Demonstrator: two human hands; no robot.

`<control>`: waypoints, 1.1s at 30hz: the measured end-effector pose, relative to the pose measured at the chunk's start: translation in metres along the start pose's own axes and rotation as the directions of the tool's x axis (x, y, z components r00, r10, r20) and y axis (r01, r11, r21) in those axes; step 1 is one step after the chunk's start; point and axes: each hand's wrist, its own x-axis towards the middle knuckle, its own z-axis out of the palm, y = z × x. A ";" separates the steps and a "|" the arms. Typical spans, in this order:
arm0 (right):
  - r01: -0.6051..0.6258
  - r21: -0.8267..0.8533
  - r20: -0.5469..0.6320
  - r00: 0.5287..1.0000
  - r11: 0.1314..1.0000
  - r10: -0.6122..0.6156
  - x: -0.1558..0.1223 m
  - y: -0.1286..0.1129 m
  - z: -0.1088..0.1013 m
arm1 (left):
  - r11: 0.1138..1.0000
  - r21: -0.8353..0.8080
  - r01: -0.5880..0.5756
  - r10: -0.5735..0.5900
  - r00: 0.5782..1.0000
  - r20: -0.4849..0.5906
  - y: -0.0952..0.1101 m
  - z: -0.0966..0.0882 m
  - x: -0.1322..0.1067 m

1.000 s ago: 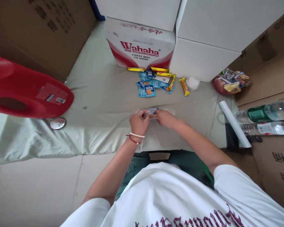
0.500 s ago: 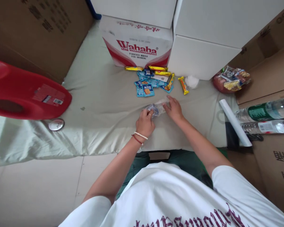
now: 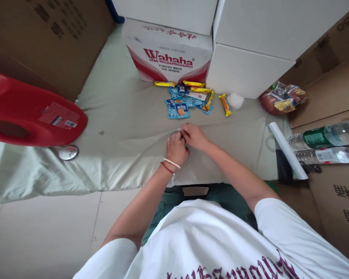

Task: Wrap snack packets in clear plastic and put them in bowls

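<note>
From here I see both bare hands meeting over the near middle of the table. The left hand (image 3: 177, 150) has its fingers bent and close together; the right hand (image 3: 195, 136) curls narrow against them from the right. At the fingertips I catch a small pale bit of translucent plastic wrapper (image 3: 178, 130); the rest is hidden, and I cannot tell which fingers grip it. A white beaded bracelet (image 3: 172, 162) circles the left wrist.

Under everything I see a pale green cloth (image 3: 128, 128). Just beyond the hands lie flat light-blue snack packets (image 3: 182, 111), with slim yellow wrapped bars (image 3: 209, 101) on and around them. To their right is a white crumpled wad (image 3: 235, 100). Behind stands a red-and-white cardboard box (image 3: 168, 58).

On my far left lies a large red plastic jug (image 3: 37, 112), a round shiny disc (image 3: 68, 153) just nearer. Well to the right, I see a white tube (image 3: 287, 151) beside two clear plastic bottles (image 3: 322, 137).
</note>
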 end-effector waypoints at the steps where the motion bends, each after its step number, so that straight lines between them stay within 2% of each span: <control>1: -0.002 -0.005 -0.018 1.000 1.000 0.002 0.000 -0.004 0.007 | 0.998 -0.069 -0.001 0.002 1.000 0.015 -0.006 -0.002 0.000; 3: 0.001 -0.014 -0.053 0.999 1.000 -0.002 -0.002 -0.009 0.020 | 0.956 -0.293 0.005 0.010 0.999 0.051 -0.022 -0.006 -0.001; 4: -0.001 -0.027 -0.067 0.998 1.000 -0.001 -0.004 -0.010 0.024 | 0.896 -0.444 0.021 0.007 0.998 0.061 -0.030 -0.010 -0.003; 6: -0.018 -0.073 -0.093 0.996 0.997 0.012 -0.010 -0.013 0.032 | 0.675 -0.734 0.071 -0.037 0.997 0.062 -0.047 -0.017 -0.008; 8: -0.038 -0.133 -0.117 0.993 0.990 0.022 -0.018 -0.016 0.037 | 0.442 -0.889 0.117 -0.154 0.987 0.053 -0.062 -0.025 -0.014; 9: -0.041 -0.160 -0.123 0.992 0.986 0.021 -0.022 -0.018 0.040 | 0.373 -0.918 0.132 -0.231 0.972 0.046 -0.068 -0.029 -0.017; 10: -0.041 -0.181 -0.121 0.992 0.983 0.019 -0.026 -0.019 0.042 | 0.341 -0.929 0.145 -0.307 0.951 0.035 -0.072 -0.032 -0.020; 13: -0.085 -0.211 -0.101 0.993 0.974 0.065 -0.031 -0.021 0.046 | 0.340 -0.923 0.183 -0.431 0.902 0.021 -0.078 -0.035 -0.027; 17: -0.206 -0.179 -0.148 0.972 0.962 0.180 -0.025 -0.015 0.039 | 0.369 -0.900 0.233 -0.418 0.906 0.064 -0.072 -0.028 -0.035; 19: -0.245 -0.045 -0.205 0.951 0.968 0.231 -0.025 -0.009 0.033 | 0.371 -0.894 0.252 -0.428 0.901 0.077 -0.065 -0.024 -0.039; 21: -0.264 0.264 -0.234 0.916 0.928 0.327 -0.029 -0.005 0.027 | 0.319 -0.904 0.285 -0.454 0.883 0.118 -0.055 -0.020 -0.041; 22: -0.257 0.460 -0.203 0.902 0.850 0.382 -0.034 -0.003 0.026 | 0.273 -0.912 0.307 -0.461 0.874 0.156 -0.049 -0.019 -0.041; 24: -0.233 0.784 -0.056 0.897 0.576 0.439 -0.047 -0.002 0.027 | 0.167 -0.923 0.348 -0.438 0.864 0.247 -0.037 -0.016 -0.039; 26: -0.240 0.921 0.098 0.905 0.306 0.414 -0.065 -0.003 0.030 | 0.119 -0.922 0.367 -0.391 0.871 0.297 -0.026 -0.010 -0.038; 27: -0.253 0.943 0.152 0.905 0.217 0.397 -0.074 -0.004 0.033 | 0.131 -0.921 0.368 -0.379 0.877 0.297 -0.021 -0.006 -0.037; 28: -0.266 0.951 0.186 0.900 0.158 0.395 -0.083 -0.005 0.036 | 0.160 -0.917 0.366 -0.373 0.882 0.287 -0.016 -0.002 -0.037; 30: -0.281 0.953 0.213 0.885 0.111 0.413 -0.101 -0.004 0.039 | 0.238 -0.900 0.366 -0.360 0.894 0.268 -0.009 0.008 -0.038; 33: -0.298 0.938 0.184 0.864 0.180 0.468 -0.125 0.008 0.030 | 0.344 -0.854 0.390 -0.272 0.912 0.307 -0.003 0.017 -0.045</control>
